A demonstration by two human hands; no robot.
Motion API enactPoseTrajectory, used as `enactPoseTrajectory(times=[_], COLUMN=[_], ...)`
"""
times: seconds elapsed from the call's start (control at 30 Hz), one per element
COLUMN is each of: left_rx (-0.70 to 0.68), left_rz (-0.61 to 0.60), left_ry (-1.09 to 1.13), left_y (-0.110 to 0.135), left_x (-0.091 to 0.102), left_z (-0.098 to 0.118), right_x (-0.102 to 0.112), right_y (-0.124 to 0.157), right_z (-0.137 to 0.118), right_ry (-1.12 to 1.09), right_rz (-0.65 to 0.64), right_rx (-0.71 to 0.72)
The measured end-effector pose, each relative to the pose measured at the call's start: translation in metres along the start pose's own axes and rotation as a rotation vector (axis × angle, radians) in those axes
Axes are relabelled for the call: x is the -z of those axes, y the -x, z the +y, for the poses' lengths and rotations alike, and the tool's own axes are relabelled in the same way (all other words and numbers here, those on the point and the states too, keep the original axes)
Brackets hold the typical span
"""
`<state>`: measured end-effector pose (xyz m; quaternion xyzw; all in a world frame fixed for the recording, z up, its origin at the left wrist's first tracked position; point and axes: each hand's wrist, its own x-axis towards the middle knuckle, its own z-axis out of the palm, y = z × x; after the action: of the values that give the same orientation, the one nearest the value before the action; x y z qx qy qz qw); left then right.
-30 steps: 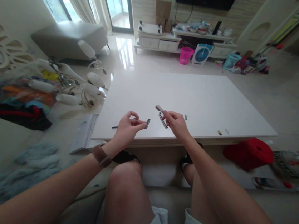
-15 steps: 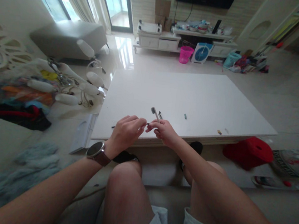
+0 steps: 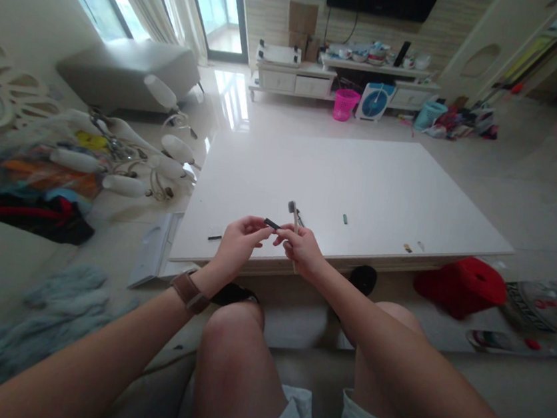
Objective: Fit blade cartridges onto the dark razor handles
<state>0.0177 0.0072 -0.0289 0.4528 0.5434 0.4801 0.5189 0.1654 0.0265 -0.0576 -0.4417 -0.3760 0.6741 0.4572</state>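
My left hand [image 3: 238, 243] pinches a small black bar-shaped piece [image 3: 271, 224] between thumb and fingers, just above the near edge of the white table [image 3: 323, 174]. Close on its right, my right hand [image 3: 305, 248] is closed around a toothbrush [image 3: 294, 215], whose grey bristles point up and away from me. Its fingertips meet the right end of the black piece. A thin dark tool [image 3: 300, 218] lies on the table just behind the right hand; its kind is unclear. Left of my left hand lies a short black strip [image 3: 214, 237].
A small teal piece [image 3: 344, 218] and a tiny brown-gold piece [image 3: 407, 248] lie on the table's right half. Beyond the near right edge stands a red object [image 3: 466, 284]. A white lamp with several arms [image 3: 163, 162] is left of the table. A pink basket [image 3: 345, 104] stands beyond.
My left wrist has turned, so the strap shows instead of the watch face, and the black piece is now in plain view. The toothbrush has shifted slightly right and stands more upright.
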Motion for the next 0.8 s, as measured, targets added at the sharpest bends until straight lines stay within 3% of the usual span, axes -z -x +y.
enactPoseTrajectory(times=[0.07,0.3,0.63,0.8], left_rx=[0.058,-0.003,0.038,0.018], left_rz=[-0.006,0.001,0.033,0.064], left_ry=[0.082,0.074,0.189,0.244], left_y=[0.000,-0.002,-0.008,-0.011], left_x=[-0.001,0.002,0.003,0.006], left_z=[-0.001,-0.005,-0.008,-0.005], right_x=[0.000,0.000,-0.003,-0.001], right_y=[-0.001,-0.001,0.003,0.010], right_z=[0.004,0.015,0.009,0.004], right_ry=[0.033,0.128,0.167,0.526], right_rz=[-0.001,0.001,-0.018,0.017], right_rx=[0.029,0.112,0.137,0.329])
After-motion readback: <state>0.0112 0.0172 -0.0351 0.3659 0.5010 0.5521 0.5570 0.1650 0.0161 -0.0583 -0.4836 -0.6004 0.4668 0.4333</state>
